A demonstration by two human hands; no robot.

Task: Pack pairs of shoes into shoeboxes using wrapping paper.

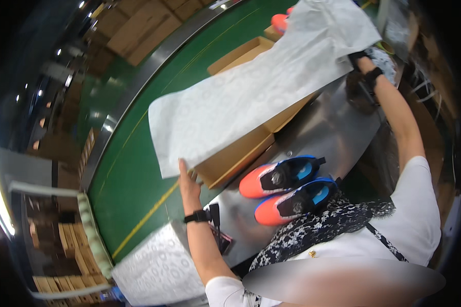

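A long sheet of white tissue paper with a faint ring pattern stretches over an open brown shoebox. My left hand is closed at the paper's near left edge, thumb on top and the other fingers lower, beside the box's end. At the far right my right hand grips the paper's edge; something dark covers its fingers, which are partly hidden. Two orange-and-blue shoes, one shoe behind the other shoe, lie side by side on the metal table, close to my body. The paper hides much of the box.
A green conveyor belt with a yellow line runs beyond the table. Another patterned white paper stack lies at lower left. Further orange footwear shows at the top. Cardboard boxes stand across the belt.
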